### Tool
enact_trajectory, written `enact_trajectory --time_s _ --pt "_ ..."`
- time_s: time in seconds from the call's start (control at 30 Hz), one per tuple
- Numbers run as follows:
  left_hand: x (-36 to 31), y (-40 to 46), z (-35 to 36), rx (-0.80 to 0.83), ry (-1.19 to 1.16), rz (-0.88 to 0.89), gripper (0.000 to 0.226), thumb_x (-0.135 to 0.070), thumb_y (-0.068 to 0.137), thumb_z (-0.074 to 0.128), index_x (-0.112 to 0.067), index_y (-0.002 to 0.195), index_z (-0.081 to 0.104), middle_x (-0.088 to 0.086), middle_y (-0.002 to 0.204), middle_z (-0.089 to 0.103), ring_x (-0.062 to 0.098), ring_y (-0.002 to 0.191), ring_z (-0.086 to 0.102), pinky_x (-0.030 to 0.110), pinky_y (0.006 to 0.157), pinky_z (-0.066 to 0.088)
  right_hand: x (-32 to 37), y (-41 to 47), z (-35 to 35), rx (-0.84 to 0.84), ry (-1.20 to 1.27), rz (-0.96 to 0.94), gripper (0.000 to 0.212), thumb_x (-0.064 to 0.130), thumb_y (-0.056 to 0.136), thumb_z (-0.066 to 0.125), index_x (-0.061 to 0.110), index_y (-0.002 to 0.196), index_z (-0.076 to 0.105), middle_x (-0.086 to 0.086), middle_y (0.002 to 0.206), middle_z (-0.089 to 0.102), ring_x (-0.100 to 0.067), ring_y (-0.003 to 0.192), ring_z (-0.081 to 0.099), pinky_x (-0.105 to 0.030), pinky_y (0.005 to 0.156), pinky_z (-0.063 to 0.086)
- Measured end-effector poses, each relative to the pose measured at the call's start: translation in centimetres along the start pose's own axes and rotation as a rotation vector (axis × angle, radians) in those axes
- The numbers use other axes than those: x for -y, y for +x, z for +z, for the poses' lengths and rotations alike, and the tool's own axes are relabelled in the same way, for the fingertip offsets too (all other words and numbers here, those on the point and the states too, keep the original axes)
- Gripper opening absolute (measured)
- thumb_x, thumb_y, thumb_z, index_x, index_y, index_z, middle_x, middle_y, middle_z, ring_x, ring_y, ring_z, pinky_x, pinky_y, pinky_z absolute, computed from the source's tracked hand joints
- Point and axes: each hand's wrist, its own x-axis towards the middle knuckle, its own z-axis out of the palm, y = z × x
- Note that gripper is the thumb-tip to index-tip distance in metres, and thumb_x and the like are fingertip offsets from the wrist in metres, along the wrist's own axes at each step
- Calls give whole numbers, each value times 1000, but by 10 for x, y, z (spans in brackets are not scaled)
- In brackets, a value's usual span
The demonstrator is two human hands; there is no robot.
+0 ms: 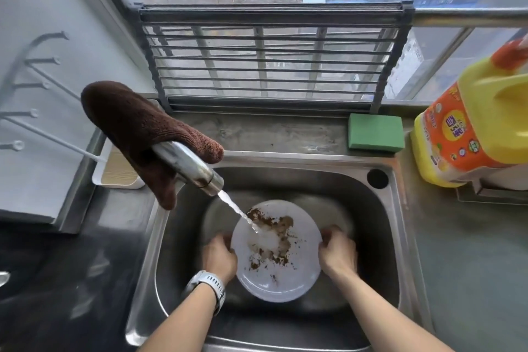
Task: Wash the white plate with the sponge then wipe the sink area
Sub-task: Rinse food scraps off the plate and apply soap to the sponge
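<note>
hands [219, 258] [338, 254] grip plate [275, 280] rims under tap [188, 164].

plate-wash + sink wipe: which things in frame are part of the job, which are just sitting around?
Job:
- round white plate with brown residue, gripped by left hand and right hand
- green rectangular sponge, on the ledge
- steel faucet, running
- stainless steel sink
- brown knitted cloth draped on faucet, likely for wiping

Lying about:
- yellow detergent jug
- dark slatted rack
- white tray
</note>
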Motion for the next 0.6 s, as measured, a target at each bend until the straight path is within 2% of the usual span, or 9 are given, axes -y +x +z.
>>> enact_trajectory --time_s 0.2,0.37,0.53,0.6 --pt "6 -1 4 51 -13 16 33 -3 86 62 -17 115 68 3 109 75 26 104 69 31 89 55 -3 1 4 6 11 5 16 21 95 56 22 109 62 2 95 62 -19 80 53 -29 67 44" --pt "13 0 4 107 -29 25 41 -2 85 60 -19 121 66 3 114 74 27 111 68 39 98 55 -5 -1 5 7 35 12 21 19 95 55 19 115 62 -5 109 69 -27 100 65 -30 70 46" --pt "1 -25 -13 30 -16 44 35 -13 96 62 -9 131 62 11 130 68 32 123 60 33 103 44 -4 -22 -8 -62 89 38 26 20 93 62 11 117 66 -13 113 71 -35 107 66 -32 80 49" --pt "-4 -44 -27 -12 -40 47 32 -19 100 57 -8 130 63 13 131 66 33 124 59 35 105 44 -3 -42 -23 -120 135 53 21 22 93 64 9 107 71 -15 107 74 -36 104 67 -34 80 49"
